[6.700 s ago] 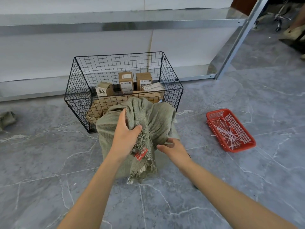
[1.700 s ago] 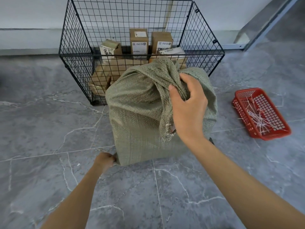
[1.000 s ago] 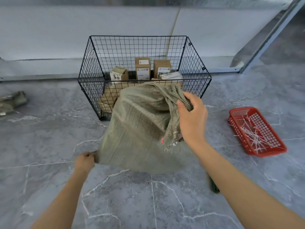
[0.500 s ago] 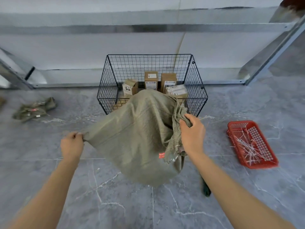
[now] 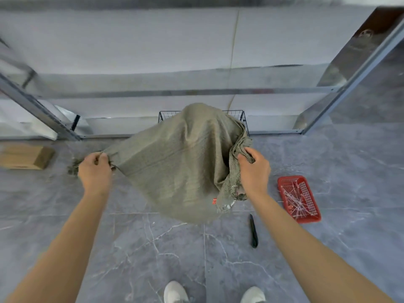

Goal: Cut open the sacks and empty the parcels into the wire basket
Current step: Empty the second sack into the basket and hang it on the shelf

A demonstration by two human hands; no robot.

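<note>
A bulging grey-green woven sack [image 5: 181, 162] hangs in the air in front of me, clear of the floor. My left hand [image 5: 95, 169] grips its bottom corner at the left. At the right my right hand [image 5: 253, 169] clutches the bunched, frayed mouth of the sack. Behind it, only the top rim of the black wire basket [image 5: 239, 115] shows; the parcels in the basket are hidden by the sack.
A black utility knife [image 5: 253, 231] lies on the grey marble floor by my right arm. To its right sits a red plastic tray [image 5: 298, 199] of cut white ties. A cardboard box [image 5: 26, 157] lies far left. Metal shelving posts [image 5: 349, 71] frame the wall; my white shoes [image 5: 213, 293] show below.
Both hands have lifted the sack off the floor and higher, so it now covers most of the basket. The view has pulled back and up, showing the knife and my shoes.
</note>
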